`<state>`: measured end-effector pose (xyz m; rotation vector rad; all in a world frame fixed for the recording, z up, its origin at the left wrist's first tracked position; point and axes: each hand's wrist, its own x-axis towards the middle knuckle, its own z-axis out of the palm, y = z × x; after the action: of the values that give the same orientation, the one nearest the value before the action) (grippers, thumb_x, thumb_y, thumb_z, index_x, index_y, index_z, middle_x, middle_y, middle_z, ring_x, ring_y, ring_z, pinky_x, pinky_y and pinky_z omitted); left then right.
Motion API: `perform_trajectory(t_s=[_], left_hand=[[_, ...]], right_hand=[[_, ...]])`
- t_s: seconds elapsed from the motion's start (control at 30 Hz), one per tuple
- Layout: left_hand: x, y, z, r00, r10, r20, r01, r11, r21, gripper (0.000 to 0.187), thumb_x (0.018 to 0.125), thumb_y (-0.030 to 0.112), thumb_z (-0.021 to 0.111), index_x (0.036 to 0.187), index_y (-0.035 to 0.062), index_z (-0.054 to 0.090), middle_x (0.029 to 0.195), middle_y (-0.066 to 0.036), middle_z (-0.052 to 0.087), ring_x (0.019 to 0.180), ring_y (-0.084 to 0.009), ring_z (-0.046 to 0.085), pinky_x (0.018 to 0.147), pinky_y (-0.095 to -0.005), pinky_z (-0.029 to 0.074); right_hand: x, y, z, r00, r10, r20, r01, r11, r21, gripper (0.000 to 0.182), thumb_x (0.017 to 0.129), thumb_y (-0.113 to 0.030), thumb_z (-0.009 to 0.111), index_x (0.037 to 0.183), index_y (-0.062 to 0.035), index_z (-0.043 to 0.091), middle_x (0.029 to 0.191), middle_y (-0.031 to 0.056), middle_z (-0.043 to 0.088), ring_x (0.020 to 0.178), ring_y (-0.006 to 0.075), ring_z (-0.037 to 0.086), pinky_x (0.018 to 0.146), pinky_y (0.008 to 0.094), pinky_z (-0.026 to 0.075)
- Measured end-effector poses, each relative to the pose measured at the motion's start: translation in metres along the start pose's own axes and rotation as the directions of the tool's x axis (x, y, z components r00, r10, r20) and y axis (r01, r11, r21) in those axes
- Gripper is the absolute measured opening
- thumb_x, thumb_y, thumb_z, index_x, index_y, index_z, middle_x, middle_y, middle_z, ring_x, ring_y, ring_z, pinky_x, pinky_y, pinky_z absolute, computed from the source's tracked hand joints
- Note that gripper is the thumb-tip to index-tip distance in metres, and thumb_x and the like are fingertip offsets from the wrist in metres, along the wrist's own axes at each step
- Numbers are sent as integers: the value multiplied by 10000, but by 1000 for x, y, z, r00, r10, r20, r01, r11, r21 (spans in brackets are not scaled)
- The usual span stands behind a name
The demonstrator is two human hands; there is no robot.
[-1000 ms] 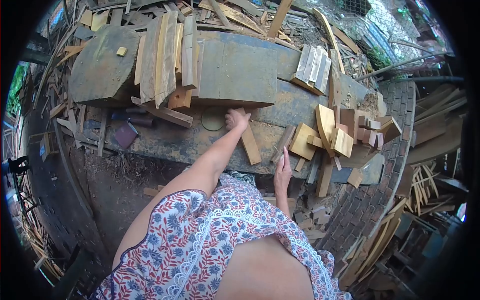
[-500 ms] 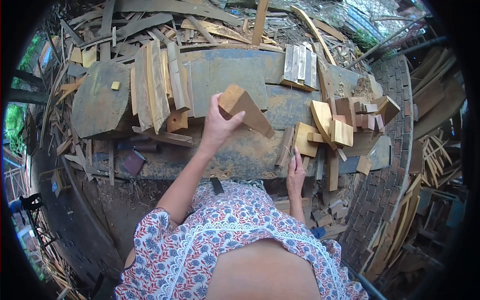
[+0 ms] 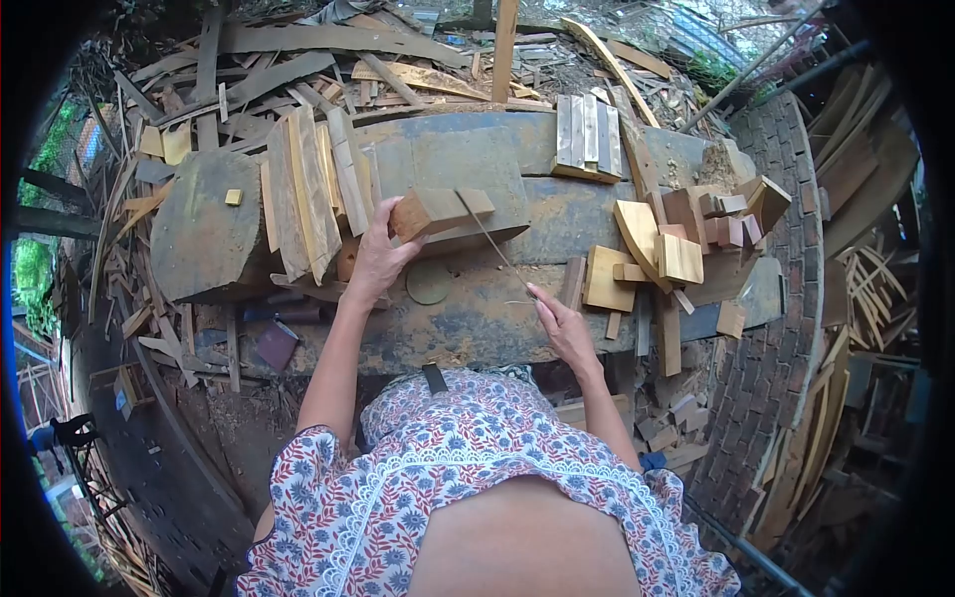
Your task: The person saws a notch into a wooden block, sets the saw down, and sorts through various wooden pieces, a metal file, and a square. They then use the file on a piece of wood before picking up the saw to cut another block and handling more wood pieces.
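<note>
A wooden block (image 3: 443,211) with a paler end face lies across the middle of the work surface, held at its left end by my left hand (image 3: 380,257). My right hand (image 3: 563,326) is closed around the lower end of a long thin rod-like tool (image 3: 487,237). The tool slants up and to the left, and its far tip reaches the block's top edge. Whether the tip touches the block I cannot tell. Below the block a round greenish disc (image 3: 429,283) shows on the surface.
Long boards (image 3: 300,194) lean left of my left hand. Pale strips (image 3: 589,134) sit at the back. Mixed blocks (image 3: 680,259) are piled on the right, beside a brick path (image 3: 761,328). A dark red booklet-like object (image 3: 277,345) lies at the front left.
My left hand has moved left and turned the block more level. My right hand has moved up and left, and the thin tool now extends to the block.
</note>
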<state>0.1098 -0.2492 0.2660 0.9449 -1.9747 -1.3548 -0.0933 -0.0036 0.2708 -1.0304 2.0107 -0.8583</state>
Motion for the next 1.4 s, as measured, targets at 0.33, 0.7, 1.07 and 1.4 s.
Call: perform_trajectory(t_s=[0.33,0.7,1.07,1.4], left_hand=[[-15,16,-2,1000,-14,-18,17,983,181,655,798,166,727,1350,73,387,1170,-192,573,1095,-304,567,939,-384,446],[-10,27,5,948,-304,-96,312,946,91,662,906,526,576,1360,59,457,923,-152,585,927,-242,612,897,-360,486],[-7,26,11,861,-487,-148,368,796,-479,508,969,506,467,1183,45,451,922,-104,605,707,-212,686,579,-287,580],[-9,20,4,843,-522,-131,382,752,-537,511,969,512,462,1187,50,457,992,-115,597,693,-226,683,595,-299,583]], right_hand=[[19,23,17,995,21,-101,-31,995,-97,339,970,-241,519,1302,-206,571,1059,213,660,1015,363,638,839,405,499],[7,-17,48,983,-136,-120,149,984,100,376,985,-196,495,1359,-169,519,1210,192,622,1031,304,650,846,381,494],[23,22,80,970,-178,-166,180,984,-1,406,959,-137,528,1357,-214,522,897,171,622,792,318,634,727,397,485],[47,48,66,986,24,-165,-34,997,-63,405,987,-209,471,1392,-233,477,1007,215,656,938,373,636,798,424,494]])
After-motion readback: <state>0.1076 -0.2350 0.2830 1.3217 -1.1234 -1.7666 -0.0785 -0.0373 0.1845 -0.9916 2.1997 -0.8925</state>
